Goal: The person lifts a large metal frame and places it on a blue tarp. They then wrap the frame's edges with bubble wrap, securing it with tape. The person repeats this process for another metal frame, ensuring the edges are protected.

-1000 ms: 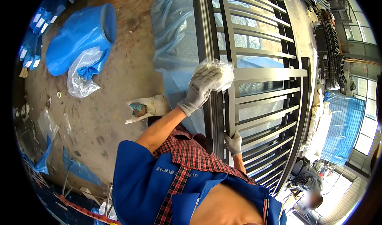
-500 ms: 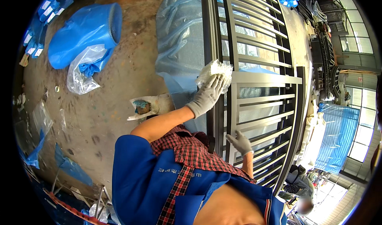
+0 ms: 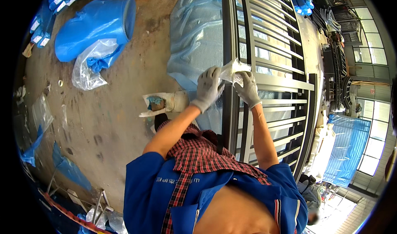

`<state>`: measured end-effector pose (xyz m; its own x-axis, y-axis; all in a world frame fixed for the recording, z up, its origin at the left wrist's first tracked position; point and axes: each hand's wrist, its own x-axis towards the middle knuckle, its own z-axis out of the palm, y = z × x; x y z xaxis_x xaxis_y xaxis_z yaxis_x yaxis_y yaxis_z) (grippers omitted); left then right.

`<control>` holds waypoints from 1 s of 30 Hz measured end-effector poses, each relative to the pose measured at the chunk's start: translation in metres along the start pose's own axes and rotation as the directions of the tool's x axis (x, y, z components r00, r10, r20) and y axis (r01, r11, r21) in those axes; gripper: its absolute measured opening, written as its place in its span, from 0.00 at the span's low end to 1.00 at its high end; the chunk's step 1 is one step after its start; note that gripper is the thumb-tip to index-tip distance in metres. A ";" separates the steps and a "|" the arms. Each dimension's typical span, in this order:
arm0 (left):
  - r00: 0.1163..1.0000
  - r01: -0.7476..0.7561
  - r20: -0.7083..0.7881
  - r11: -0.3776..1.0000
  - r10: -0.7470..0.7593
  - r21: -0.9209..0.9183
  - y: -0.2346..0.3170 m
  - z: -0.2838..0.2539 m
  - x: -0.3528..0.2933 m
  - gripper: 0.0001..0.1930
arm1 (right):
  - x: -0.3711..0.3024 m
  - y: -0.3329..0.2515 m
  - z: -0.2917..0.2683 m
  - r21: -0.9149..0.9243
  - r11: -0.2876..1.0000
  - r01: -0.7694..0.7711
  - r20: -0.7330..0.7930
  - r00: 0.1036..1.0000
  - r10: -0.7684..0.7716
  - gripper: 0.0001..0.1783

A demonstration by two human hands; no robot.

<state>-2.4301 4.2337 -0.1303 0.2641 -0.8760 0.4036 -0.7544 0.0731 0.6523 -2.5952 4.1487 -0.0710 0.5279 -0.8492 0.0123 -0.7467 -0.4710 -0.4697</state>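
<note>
A crumpled piece of clear plastic wrap (image 3: 234, 68) sits over the thick dark rail of a grey metal railing panel (image 3: 285, 80). My left hand (image 3: 208, 87), in a grey glove, grips the wrap's left side with curled fingers. From the right, my right hand (image 3: 248, 89), also gloved in grey, pinches the other side of it over the slats. Part of the wrap is hidden behind my fingers. Below the panel lies a sheet of pale blue bubble wrap (image 3: 192, 31), partly covered by the rail.
A roll of blue film (image 3: 95, 29) lies on the floor at far left, with loose clear plastic (image 3: 93, 75) beside it. An open white sack-like tube (image 3: 175, 101) is near my left forearm. Blue-wrapped panels (image 3: 347, 147) stand at right, near another person (image 3: 312, 196).
My right hand has moved up from the lower slats and taken hold of the wrap. My left hand has shifted from on top of the wrap to its left side.
</note>
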 end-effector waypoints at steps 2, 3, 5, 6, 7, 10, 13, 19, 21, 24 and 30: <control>0.977 0.031 0.208 0.994 -0.052 0.107 -0.020 0.021 0.012 0.23 | -0.001 -0.013 -0.001 -0.099 0.994 0.041 0.050 0.998 -0.036 0.26; 0.972 0.040 0.225 0.995 -0.060 0.089 -0.033 0.036 0.016 0.18 | -0.002 -0.017 0.001 -0.154 0.985 0.077 0.043 0.997 -0.071 0.27; 0.960 0.059 0.270 0.997 -0.071 0.051 -0.048 0.057 0.018 0.09 | -0.002 -0.018 0.007 -0.248 0.959 0.136 -0.038 0.988 -0.149 0.25; 0.915 0.257 0.343 0.962 -0.212 -0.090 -0.043 0.058 0.015 0.07 | -0.003 -0.012 0.009 -0.216 0.970 0.111 -0.066 0.990 -0.128 0.23; 0.840 0.449 0.431 0.868 -0.330 -0.211 -0.034 0.055 0.010 0.05 | -0.002 -0.004 0.011 -0.183 0.979 0.089 -0.093 0.990 -0.107 0.21; 0.994 -0.094 0.049 0.995 0.093 0.033 -0.020 0.054 -0.005 0.05 | -0.006 0.004 0.007 -0.122 0.984 0.133 -0.188 0.970 -0.154 0.12; 0.998 -0.032 0.053 0.999 0.032 -0.005 -0.011 0.050 -0.008 0.03 | -0.010 0.005 -0.005 -0.086 0.975 0.206 -0.270 0.937 -0.221 0.07; 0.998 -0.059 -0.040 0.912 0.047 -0.405 -0.015 0.024 -0.001 0.19 | -0.008 0.034 -0.001 -0.153 0.973 0.171 -0.100 0.977 -0.188 0.08; 0.994 0.026 -0.073 0.818 -0.083 -0.574 -0.030 0.019 0.006 0.19 | -0.003 0.036 -0.002 -0.144 0.977 0.155 -0.009 0.987 -0.157 0.10; 0.952 0.159 -0.099 0.747 -0.289 -0.646 -0.045 0.014 0.020 0.17 | 0.009 0.039 -0.020 -0.078 0.994 0.077 0.190 0.980 -0.061 0.15; 0.895 0.365 0.016 0.711 -0.446 -0.602 -0.076 0.014 -0.002 0.18 | 0.034 -0.010 0.017 -0.102 0.994 -0.026 -0.165 0.986 0.009 0.26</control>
<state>-2.3818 4.2234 -0.1895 0.5629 -0.8243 0.0604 -0.0785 0.0195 0.9967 -2.5632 4.1287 -0.0805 0.4473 -0.8812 0.1533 -0.7977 -0.4705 -0.3772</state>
